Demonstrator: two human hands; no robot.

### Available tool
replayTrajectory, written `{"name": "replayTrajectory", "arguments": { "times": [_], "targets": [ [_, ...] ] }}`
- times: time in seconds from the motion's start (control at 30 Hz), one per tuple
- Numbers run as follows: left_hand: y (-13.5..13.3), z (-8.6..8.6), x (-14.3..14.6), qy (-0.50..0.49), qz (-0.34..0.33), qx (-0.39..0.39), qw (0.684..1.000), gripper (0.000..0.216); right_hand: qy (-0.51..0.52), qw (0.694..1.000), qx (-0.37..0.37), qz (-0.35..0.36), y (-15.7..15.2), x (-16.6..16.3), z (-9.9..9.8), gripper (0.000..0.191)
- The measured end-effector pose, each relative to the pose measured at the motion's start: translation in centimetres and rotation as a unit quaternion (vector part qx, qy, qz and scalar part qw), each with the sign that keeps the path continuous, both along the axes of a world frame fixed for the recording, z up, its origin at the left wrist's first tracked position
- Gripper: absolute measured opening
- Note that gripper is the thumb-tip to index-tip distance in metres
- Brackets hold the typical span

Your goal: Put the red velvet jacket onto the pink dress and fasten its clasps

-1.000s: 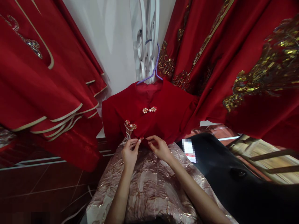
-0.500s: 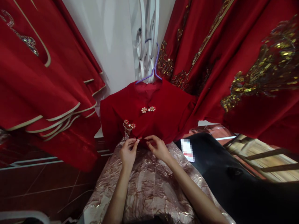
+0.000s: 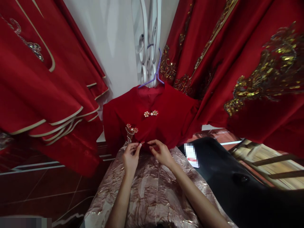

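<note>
Left hand (image 3: 130, 156) pinched narrow on the small clasp (image 3: 142, 143), which lies crosswise at the lower front edge of the red jacket (image 3: 166, 120); right hand (image 3: 163, 152) pinches that edge just beside it, equally near

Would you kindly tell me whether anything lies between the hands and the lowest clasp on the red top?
Nothing visible does. The left hand pinches the lowest clasp, and the right hand grips the red top right beside it.

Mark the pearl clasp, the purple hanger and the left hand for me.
pearl clasp (image 3: 151, 113), head view, middle pearl.
purple hanger (image 3: 156, 77), head view, where hook meets arms.
left hand (image 3: 130, 157), head view, back of hand.
</note>
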State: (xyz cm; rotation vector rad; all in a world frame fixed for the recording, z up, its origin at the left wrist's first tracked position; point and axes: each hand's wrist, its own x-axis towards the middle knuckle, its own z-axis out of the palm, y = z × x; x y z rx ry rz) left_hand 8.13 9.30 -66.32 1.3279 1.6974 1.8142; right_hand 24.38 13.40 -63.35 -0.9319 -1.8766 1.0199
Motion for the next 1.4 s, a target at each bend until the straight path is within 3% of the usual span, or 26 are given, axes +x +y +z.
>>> {"name": "replayTrajectory", "arguments": {
  "times": [1.1, 1.27, 1.4],
  "targets": [
    [0.16, -0.17, -0.01, 0.008, 0.013, -0.002, 1.0, 0.023, 0.003, 1.0, -0.001, 0.002, 0.16, 0.14, 0.14, 0.021],
    [0.13, 0.11, 0.16, 0.004, -0.008, 0.002, 1.0, 0.021, 0.014, 1.0, -0.006, 0.002, 0.06, 0.0, 0.09, 0.023],
    [-0.15, 0.63, 0.68, -0.017, -0.076, -0.018, 0.997, 0.021, 0.035, 0.999, 0.012, 0.037, -0.14, -0.09, -0.23, 0.04]
  ]
}}
